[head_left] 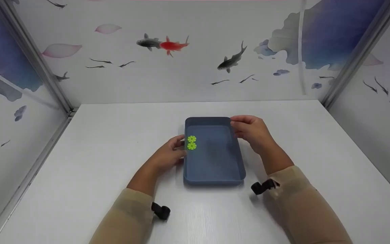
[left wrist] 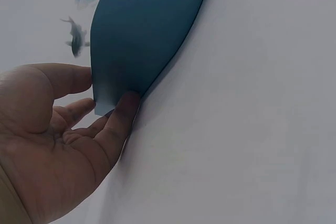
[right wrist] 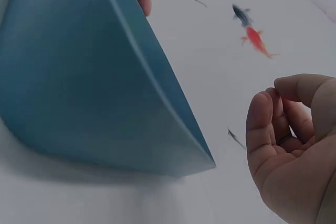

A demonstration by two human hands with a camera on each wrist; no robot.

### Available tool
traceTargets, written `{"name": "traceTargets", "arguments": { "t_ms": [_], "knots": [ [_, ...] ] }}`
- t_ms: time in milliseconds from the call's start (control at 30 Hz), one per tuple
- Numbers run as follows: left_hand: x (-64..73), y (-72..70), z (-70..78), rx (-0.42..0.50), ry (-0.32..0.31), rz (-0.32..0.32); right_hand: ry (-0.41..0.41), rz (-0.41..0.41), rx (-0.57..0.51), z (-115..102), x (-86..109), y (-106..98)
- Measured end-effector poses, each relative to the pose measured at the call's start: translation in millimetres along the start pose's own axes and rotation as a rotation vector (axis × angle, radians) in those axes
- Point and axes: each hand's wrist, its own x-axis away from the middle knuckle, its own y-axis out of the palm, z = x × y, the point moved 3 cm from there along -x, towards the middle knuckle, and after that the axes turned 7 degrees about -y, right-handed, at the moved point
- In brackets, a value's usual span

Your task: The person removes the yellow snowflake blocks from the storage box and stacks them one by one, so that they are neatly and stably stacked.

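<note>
A blue-grey rectangular tray (head_left: 215,157) is at the middle of the white table. Inside, against its left wall, are two bright yellow-green notched discs (head_left: 192,142), touching each other. My left hand (head_left: 168,155) grips the tray's left side; the left wrist view has its thumb (left wrist: 73,80) at the tray's edge and a finger (left wrist: 126,111) on the outer wall. My right hand (head_left: 251,132) is at the far right corner. In the right wrist view a gap separates that hand (right wrist: 294,140) from the tray; its fingers curl to the thumb, nothing visible between them.
White panels printed with fish (head_left: 174,45) and petals stand behind and at both sides. Metal posts (head_left: 361,51) mark the panel corners. Black wrist cameras (head_left: 161,211) are worn at both tan sleeves (head_left: 127,217). A shadow lies under the tray.
</note>
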Motion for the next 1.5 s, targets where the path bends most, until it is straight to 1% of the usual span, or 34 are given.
{"name": "traceTargets", "arguments": {
  "t_ms": [167,300,400,533,700,800,933,1100,1267,1500],
  "knots": [
    [1.3,-0.3,-0.6,0.001,-0.011,0.009,-0.016,-0.044,0.000,-12.2,4.7,21.4],
    [2.7,-0.5,-1.3,0.007,-0.023,0.015,-0.014,-0.077,-0.002,-15.8,1.8,39.4],
    [2.3,-0.6,-1.7,0.007,-0.016,0.009,0.009,-0.109,-0.042,-16.3,-6.4,51.9],
    [1.2,-1.1,-1.1,-0.003,0.001,0.005,0.068,-0.171,-0.103,-15.5,-21.7,67.4],
    [0.8,-1.0,0.5,-0.010,0.006,-0.001,0.122,-0.230,-0.096,-11.9,-39.5,82.2],
    [0.9,-0.9,1.5,-0.007,0.002,-0.006,0.137,-0.238,-0.080,-9.0,-48.2,88.4],
    [1.2,-1.2,2.3,-0.013,-0.005,-0.003,0.140,-0.222,-0.056,-4.0,-55.9,94.0],
    [1.9,-0.8,2.6,-0.024,-0.007,-0.004,0.150,-0.218,0.004,9.8,-61.3,97.8],
    [2.1,-1.0,1.9,-0.017,0.003,-0.014,0.157,-0.250,0.095,27.3,-63.1,100.2],
    [2.9,-2.3,1.8,-0.020,0.008,-0.014,0.139,-0.309,0.205,39.9,-64.4,102.3]
  ]
}}
